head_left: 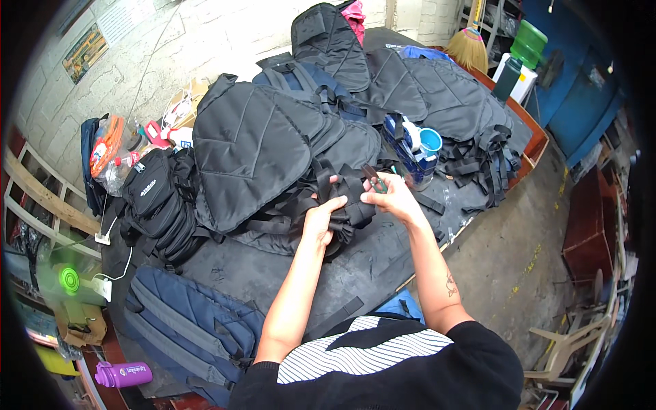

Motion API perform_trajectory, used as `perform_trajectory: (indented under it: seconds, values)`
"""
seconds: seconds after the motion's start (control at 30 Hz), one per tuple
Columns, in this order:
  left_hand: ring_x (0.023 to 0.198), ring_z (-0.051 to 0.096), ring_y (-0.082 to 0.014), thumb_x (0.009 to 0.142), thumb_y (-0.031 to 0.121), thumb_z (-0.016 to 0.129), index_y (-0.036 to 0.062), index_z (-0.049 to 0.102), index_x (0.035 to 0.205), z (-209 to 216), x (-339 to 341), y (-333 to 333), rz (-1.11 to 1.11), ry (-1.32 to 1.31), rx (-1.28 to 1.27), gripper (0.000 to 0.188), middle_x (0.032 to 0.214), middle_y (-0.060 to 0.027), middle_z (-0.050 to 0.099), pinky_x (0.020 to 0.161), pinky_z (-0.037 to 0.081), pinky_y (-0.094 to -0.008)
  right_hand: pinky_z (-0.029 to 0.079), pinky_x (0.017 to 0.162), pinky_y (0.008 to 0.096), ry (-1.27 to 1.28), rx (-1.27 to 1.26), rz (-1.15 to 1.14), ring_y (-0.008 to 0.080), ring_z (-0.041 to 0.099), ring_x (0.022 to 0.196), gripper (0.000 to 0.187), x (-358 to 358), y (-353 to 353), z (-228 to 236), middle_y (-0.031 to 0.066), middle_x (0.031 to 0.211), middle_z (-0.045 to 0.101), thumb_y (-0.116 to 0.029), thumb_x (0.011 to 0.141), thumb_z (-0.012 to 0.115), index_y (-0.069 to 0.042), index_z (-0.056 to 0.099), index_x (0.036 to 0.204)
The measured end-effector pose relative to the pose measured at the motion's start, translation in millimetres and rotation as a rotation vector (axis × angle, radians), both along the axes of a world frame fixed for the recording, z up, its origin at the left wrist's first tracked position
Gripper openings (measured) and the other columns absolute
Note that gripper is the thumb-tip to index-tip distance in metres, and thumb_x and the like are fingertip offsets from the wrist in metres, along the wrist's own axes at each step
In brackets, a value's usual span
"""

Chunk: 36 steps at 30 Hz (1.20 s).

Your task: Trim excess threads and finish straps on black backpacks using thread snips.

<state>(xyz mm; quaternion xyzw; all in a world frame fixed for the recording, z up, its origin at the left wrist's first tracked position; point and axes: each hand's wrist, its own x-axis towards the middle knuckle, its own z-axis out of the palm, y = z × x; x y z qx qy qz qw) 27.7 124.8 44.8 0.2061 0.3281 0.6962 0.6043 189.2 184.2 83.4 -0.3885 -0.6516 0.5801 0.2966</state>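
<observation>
My left hand (324,217) is closed on black webbing straps (355,205), thumb on top, at the near edge of the backpack pieces. Close by on its right, my right hand (391,196) pinches the same bunch of straps between thumb and finger. Also in the right hand is a small pair of snips (372,179) with dark brown and green parts, partly hidden by the fingers. Large black padded backpack panels (256,147) lie stacked just beyond my left hand, their loose straps hanging toward me. The fingers cover much of the strap bunch.
A clear container (417,164) with a blue cup (430,140) stands beyond my right hand. More black panels (447,96) cover the table's far right. A navy backpack (191,321) lies near left, beside a purple bottle (124,374). A black bag (154,195) sits at left.
</observation>
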Motion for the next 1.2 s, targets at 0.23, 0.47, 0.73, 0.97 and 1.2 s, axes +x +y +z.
perform_trajectory:
  seconds: [0.23,0.47,0.73,0.97,1.2]
  values:
    - [0.094,0.057,-0.0192,0.068,-0.007,0.066,0.0036,0.051,0.113,-2,7,3,0.077,0.118,0.088,0.048,0.107,-0.0099,0.056,0.081,0.049,-0.0291,0.035,0.045,0.0178,0.256,-0.084,-0.217,0.0023,0.046,0.056,0.016,-10,-5,-23,-0.0043,0.071,0.052,-0.012,0.077,0.065,-0.006,0.054,0.087]
    - [0.096,0.054,-0.0156,0.072,-0.008,0.059,0.004,0.055,0.107,-14,10,7,0.186,0.249,0.107,0.038,0.102,-0.0056,0.057,0.083,0.047,-0.0271,0.031,0.046,0.0178,0.344,-0.046,-0.151,0.0031,0.038,0.052,0.035,-5,-45,-11,-0.0027,0.067,0.05,-0.037,0.09,0.044,-0.004,0.056,0.096]
    - [0.084,0.057,-0.0161,0.073,-0.005,0.058,0.0049,0.057,0.103,-2,6,9,0.059,0.139,0.074,0.032,0.097,-0.0068,0.058,0.077,0.048,-0.0277,0.031,0.044,0.0197,0.09,-0.289,-0.064,0.0046,0.037,0.048,0.033,9,-43,-30,-0.0032,0.06,0.046,-0.032,0.09,0.044,-0.003,0.06,0.084]
    - [0.075,0.057,-0.0127,0.075,-0.004,0.056,0.0027,0.061,0.09,-16,-7,10,-0.062,0.227,0.064,0.017,0.081,-0.0026,0.059,0.071,0.047,-0.0249,0.042,0.057,0.0309,-0.272,0.189,-0.15,0.0179,0.053,0.059,0.033,5,-51,-6,0.0074,0.061,0.051,-0.025,0.09,0.044,0.003,0.058,0.081]
    - [0.078,0.06,-0.0131,0.074,-0.006,0.051,0.0006,0.061,0.105,-7,-3,10,-0.062,0.387,0.098,0.033,0.097,-0.0091,0.062,0.073,0.05,-0.0244,0.044,0.068,0.04,-0.321,0.379,-0.165,0.035,0.056,0.075,0.03,1,-56,-11,0.0213,0.078,0.057,-0.02,0.09,0.042,0.004,0.057,0.082]
